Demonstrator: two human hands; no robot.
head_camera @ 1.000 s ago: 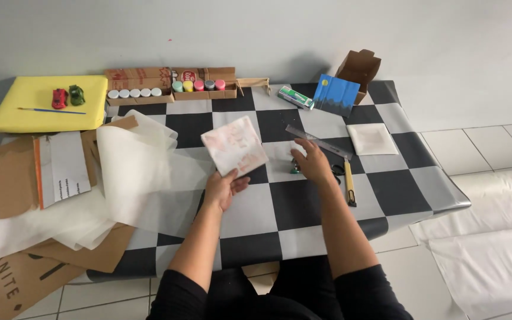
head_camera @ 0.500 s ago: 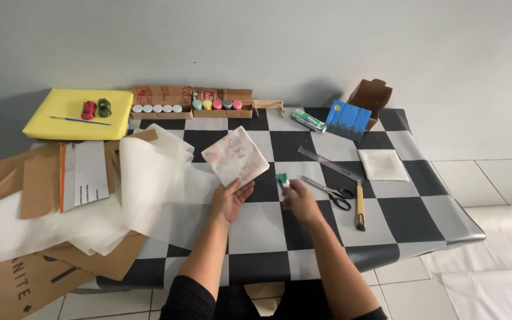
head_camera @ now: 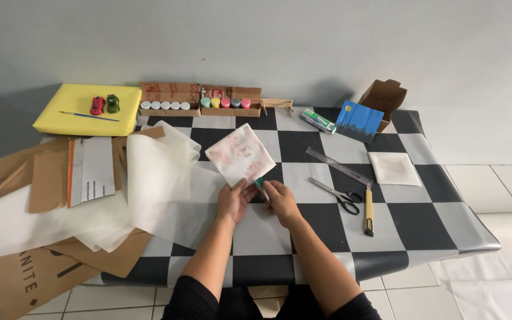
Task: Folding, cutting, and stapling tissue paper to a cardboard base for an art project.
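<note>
My left hand (head_camera: 233, 200) grips the near corner of a small square canvas wrapped in thin white paper (head_camera: 240, 154), tilted up above the black-and-white checkered table (head_camera: 303, 237). My right hand (head_camera: 279, 200) sits right beside it and pinches a small green object (head_camera: 259, 184) against the canvas's lower edge. What the green object is, I cannot tell. Both forearms reach in from the bottom of the view.
Scissors (head_camera: 338, 195), a metal ruler (head_camera: 338, 166) and a yellow utility knife (head_camera: 368, 210) lie right of my hands. A white square (head_camera: 393, 168), blue painted canvas (head_camera: 358, 121), paint pots (head_camera: 200, 104), yellow foam board with toy cars (head_camera: 87, 108), loose paper sheets (head_camera: 155, 178) and cardboard (head_camera: 25, 178) surround.
My right hand left the ruler and scissors area, picked up the small green object and brought it left to the canvas. The left hand kept holding the wrapped canvas.
</note>
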